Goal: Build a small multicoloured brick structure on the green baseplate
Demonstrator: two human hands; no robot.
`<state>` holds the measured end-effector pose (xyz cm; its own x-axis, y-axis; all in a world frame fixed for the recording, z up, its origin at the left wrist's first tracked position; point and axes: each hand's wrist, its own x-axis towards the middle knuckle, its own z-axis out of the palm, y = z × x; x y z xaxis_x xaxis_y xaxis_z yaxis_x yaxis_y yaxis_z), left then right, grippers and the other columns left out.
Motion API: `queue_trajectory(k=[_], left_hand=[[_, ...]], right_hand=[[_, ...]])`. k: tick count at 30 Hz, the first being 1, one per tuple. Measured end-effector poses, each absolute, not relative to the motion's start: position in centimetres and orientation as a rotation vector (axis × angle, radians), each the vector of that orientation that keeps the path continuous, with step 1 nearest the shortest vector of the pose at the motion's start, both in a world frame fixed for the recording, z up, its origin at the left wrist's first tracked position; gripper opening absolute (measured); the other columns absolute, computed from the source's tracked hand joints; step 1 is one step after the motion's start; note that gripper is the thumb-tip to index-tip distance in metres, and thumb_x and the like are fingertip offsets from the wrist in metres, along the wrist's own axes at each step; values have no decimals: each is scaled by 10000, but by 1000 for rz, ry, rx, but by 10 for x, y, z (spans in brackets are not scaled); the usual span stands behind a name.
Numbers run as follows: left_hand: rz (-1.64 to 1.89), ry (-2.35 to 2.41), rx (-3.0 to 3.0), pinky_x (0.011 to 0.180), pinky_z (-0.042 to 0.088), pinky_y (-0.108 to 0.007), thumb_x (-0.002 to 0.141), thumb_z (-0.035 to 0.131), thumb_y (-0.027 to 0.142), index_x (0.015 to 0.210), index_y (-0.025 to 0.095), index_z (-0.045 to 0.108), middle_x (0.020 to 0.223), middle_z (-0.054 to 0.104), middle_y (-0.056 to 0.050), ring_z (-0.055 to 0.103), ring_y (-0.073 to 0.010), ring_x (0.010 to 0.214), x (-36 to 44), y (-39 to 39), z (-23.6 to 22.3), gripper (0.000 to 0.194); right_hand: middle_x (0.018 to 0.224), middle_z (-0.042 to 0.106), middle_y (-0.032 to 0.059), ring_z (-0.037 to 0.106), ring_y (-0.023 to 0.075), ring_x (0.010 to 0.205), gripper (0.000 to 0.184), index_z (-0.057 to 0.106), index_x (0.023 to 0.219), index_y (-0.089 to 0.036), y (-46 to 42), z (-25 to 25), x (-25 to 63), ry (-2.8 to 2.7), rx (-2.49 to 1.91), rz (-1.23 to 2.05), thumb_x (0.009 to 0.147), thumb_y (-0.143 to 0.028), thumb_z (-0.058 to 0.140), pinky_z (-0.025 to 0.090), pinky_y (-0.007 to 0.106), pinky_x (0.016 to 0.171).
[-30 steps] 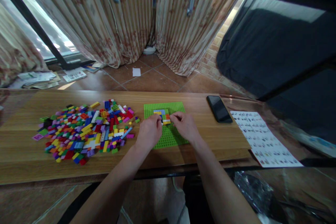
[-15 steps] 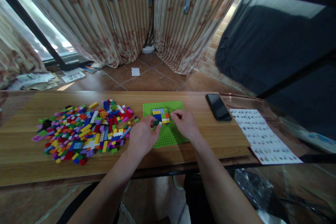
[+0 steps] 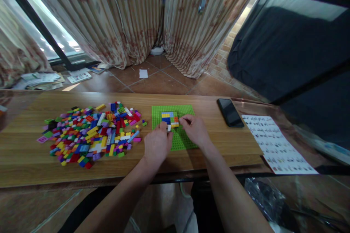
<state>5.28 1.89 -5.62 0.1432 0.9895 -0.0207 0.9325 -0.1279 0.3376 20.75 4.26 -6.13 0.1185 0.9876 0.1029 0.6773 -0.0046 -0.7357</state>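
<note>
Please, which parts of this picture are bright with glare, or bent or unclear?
Head view: glare whitens the window; pale sheen on the tabletop's far left; frame edges look stretched; print on the instruction sheet is too small to read.

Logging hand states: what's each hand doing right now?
Left hand: fingers curled at a small white brick; grip unclear.
Right hand: fingertips pinched beside the bricks; contents hidden.

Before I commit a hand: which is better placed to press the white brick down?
Probably the left: the left hand has its fingertips right by the white brick, while the right hand reaches in beside the orange bricks.
</note>
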Motion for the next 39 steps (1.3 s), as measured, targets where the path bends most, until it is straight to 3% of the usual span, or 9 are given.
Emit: queue_trajectory(k=[7, 23, 39], left_hand=[[340, 1878, 2164, 645, 476, -327, 889, 543, 381, 1033, 206, 551, 961, 710, -70, 692, -259, 824, 54, 21, -54, 227], [514, 1910, 2171, 661, 455, -307, 925, 429, 274, 980, 165, 563, 890, 689, -91, 677, -233, 782, 37, 32, -47, 181], [751, 1682, 2151, 714, 446, -280, 864, 537, 198, 849, 194, 589, 857, 696, -38, 649, -184, 787, 30, 42, -54, 55]], right_hand=[[659, 677, 15, 598, 133, 603, 240, 705, 755, -163, 42, -60, 207, -1619, -1731, 639, 865, -284, 529, 381, 237, 583], [657, 681, 15, 620, 150, 623, 240, 706, 750, -175, 42, -58, 208, -1579, -1724, 654, 857, -301, 532, 408, 240, 584], [823, 713, 27, 616, 145, 727, 164, 717, 858, -198, 36, -56, 184, -1603, -1469, 683, 863, -277, 573, 463, 253, 689]])
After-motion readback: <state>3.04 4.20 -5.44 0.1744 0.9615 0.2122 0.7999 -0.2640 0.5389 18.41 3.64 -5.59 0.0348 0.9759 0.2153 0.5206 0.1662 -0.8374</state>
